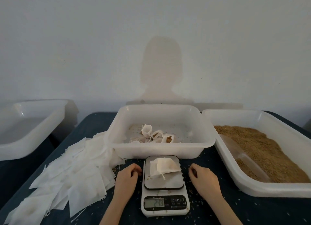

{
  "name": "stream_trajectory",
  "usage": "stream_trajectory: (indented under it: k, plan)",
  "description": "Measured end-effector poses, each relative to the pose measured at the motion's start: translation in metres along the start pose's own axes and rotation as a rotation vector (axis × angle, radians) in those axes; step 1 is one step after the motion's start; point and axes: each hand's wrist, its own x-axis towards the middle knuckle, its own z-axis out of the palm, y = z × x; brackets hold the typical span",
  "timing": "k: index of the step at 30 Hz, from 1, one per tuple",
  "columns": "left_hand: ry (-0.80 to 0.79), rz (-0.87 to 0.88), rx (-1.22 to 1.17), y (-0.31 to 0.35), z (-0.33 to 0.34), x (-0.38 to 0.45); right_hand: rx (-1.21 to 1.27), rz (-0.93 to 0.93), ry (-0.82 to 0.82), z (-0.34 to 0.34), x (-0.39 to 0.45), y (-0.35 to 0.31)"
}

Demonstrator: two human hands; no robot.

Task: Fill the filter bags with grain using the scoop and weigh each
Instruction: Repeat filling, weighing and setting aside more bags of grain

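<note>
- Head view, the only one. Your left hand [128, 174] rests on the dark table [218, 213] just left of the scale [164, 182], fingers loosely curled, holding nothing.
- Your right hand [202, 175] mirrors it just right of the scale, fingers likewise loosely curled and empty. Neither hand touches the platform.
- Between your hands: one filled filter bag [165, 165] lies on the scale platform, drawstring trailing toward you, a few stray grains beside it. The display [154, 202] is lit; the digits look like 248, but are too blurred to trust.
- Beyond your fingertips: the middle tub [117, 140] holds a small cluster of filled bags [155, 134] and scattered grain.
- Outboard of your right hand: the grain tub [227, 149], with grain [262, 145] still deep in it. The clear scoop [244, 159] lies in the grain, handle end nearest your hand.
- Outboard of your left hand: a wide fan of flat empty bags [70, 171] on the table, a large number of them. Farther left stands another white tub [20, 145]; nothing visible inside.
- Progress, as a judgement: you're early. A handful of bags filled, one on the scale for its reading, most of the stack untouched.
- Left to do: read the weight, move this bag to the middle tub, then scoop, fill and weigh the rest.
</note>
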Motion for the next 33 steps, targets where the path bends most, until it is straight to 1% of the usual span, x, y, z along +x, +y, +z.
stream_trajectory:
  k: [14, 19, 24, 25, 27, 29, 31, 33]
  plan:
    - [-0.006, 0.011, 0.011, -0.001, 0.000, 0.001, -0.005, -0.030, 0.018, -0.001, -0.003, -0.001]
    - [-0.005, 0.015, 0.013, 0.000, -0.001, 0.001, -0.120, -0.079, 0.075, -0.002, -0.006, -0.010]
    - [0.003, -0.004, 0.018, 0.000, 0.000, 0.001, -0.283, -0.117, 0.174, -0.004, -0.005, -0.016]
    - [0.004, -0.009, 0.016, 0.000, 0.000, 0.001, -0.284, -0.136, 0.203, -0.007, -0.005, -0.020]
    - [0.003, -0.015, 0.022, 0.000, 0.000, 0.001, -0.263, -0.191, 0.271, -0.014, -0.006, -0.029]
    - [-0.001, -0.020, 0.030, 0.000, 0.000, 0.002, -0.251, -0.234, 0.268, -0.018, -0.002, -0.037]
    - [-0.006, -0.025, 0.030, 0.000, 0.000, 0.002, -0.129, -0.286, 0.251, -0.018, 0.001, -0.044]
    - [-0.010, -0.027, 0.035, 0.000, 0.000, 0.003, -0.015, -0.367, 0.185, -0.021, -0.001, -0.058]
